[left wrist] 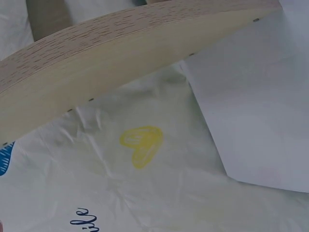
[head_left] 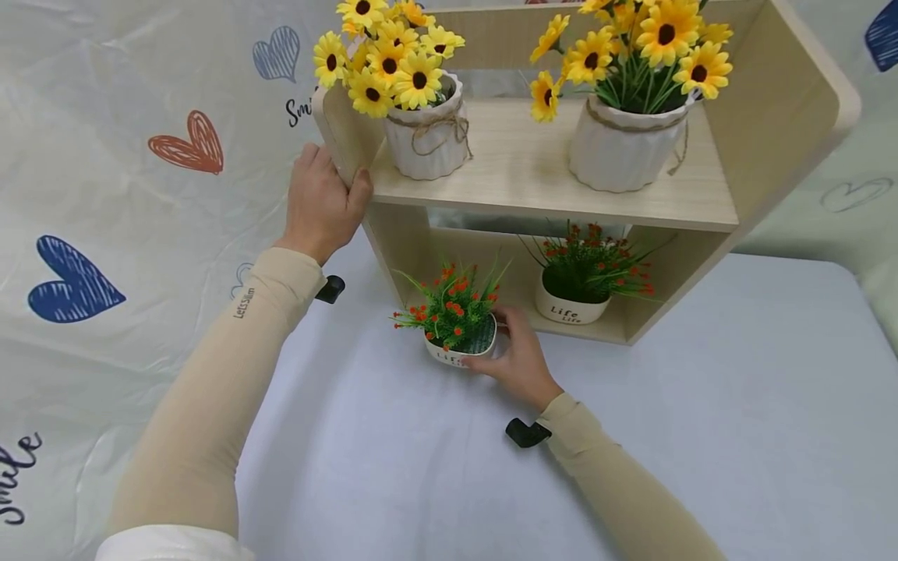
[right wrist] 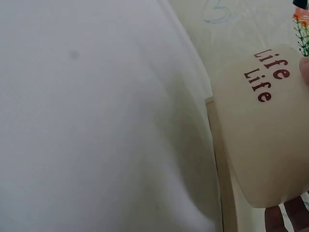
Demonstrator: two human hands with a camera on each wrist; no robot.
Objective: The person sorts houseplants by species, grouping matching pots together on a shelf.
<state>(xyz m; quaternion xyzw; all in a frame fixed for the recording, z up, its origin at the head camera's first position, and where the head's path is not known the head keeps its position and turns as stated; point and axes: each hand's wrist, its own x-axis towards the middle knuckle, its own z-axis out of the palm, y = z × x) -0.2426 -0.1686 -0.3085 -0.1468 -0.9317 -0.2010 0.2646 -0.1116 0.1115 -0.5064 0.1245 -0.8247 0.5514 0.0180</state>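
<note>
My left hand (head_left: 323, 206) grips the left side panel of a light wooden two-tier shelf (head_left: 522, 152), thumb over the front edge. The left wrist view shows that panel (left wrist: 125, 65) from outside. My right hand (head_left: 517, 362) holds a small white oval flowerpot (head_left: 442, 355) by its right end, thumb on the front and fingers behind. Green grass and small red flowers (head_left: 452, 304) stand in it, leaning left. The pot is in front of the lower shelf's left part. In the right wrist view the pot (right wrist: 263, 140) shows its "Life" lettering, with fingertips at its edges.
On the upper tier stand two white pots of yellow daisies, one left (head_left: 428, 144), one right (head_left: 617, 152). A matching "Life" pot (head_left: 571, 309) occupies the lower tier's right side. A white-covered table (head_left: 758, 405) lies beneath, against a heart-printed backdrop (head_left: 140, 86).
</note>
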